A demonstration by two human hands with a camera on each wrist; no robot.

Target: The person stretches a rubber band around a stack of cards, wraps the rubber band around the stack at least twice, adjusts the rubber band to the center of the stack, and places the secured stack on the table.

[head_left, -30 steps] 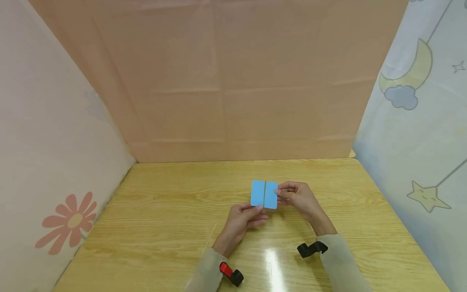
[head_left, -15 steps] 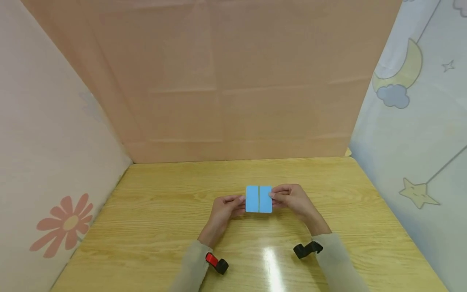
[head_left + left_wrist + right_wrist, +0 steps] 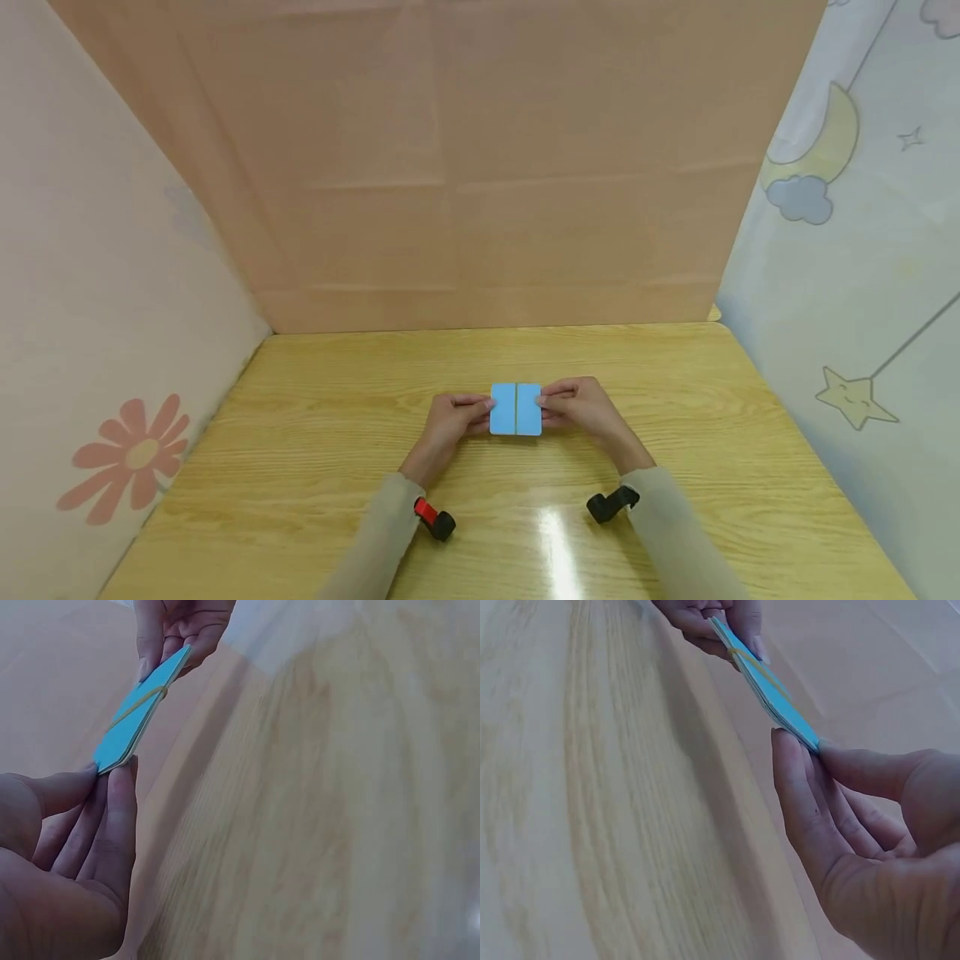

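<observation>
A thin stack of light-blue cards (image 3: pixel 503 410) with rounded corners is held up over the table, its blue face toward the head camera. A yellowish rubber band (image 3: pixel 136 709) runs round the middle of the stack. My left hand (image 3: pixel 447 423) pinches the left edge, thumb on the blue face and fingers behind. At the opposite edge my right hand (image 3: pixel 588 410) pinches the cards the same way. In the right wrist view the layered edges of the cards (image 3: pixel 759 684) show, with the band crossing them.
The wooden table (image 3: pixel 315 467) spreads beneath both hands. A brownish-pink sheet (image 3: pixel 465 167) stands along its back edge. Pale walls with a flower (image 3: pixel 142 454) at left and a star (image 3: pixel 855 397) at right flank it.
My left hand has shifted from the stack's lower edge to its left edge. The stack has turned level and moved left, with my right hand still pinching its right edge.
</observation>
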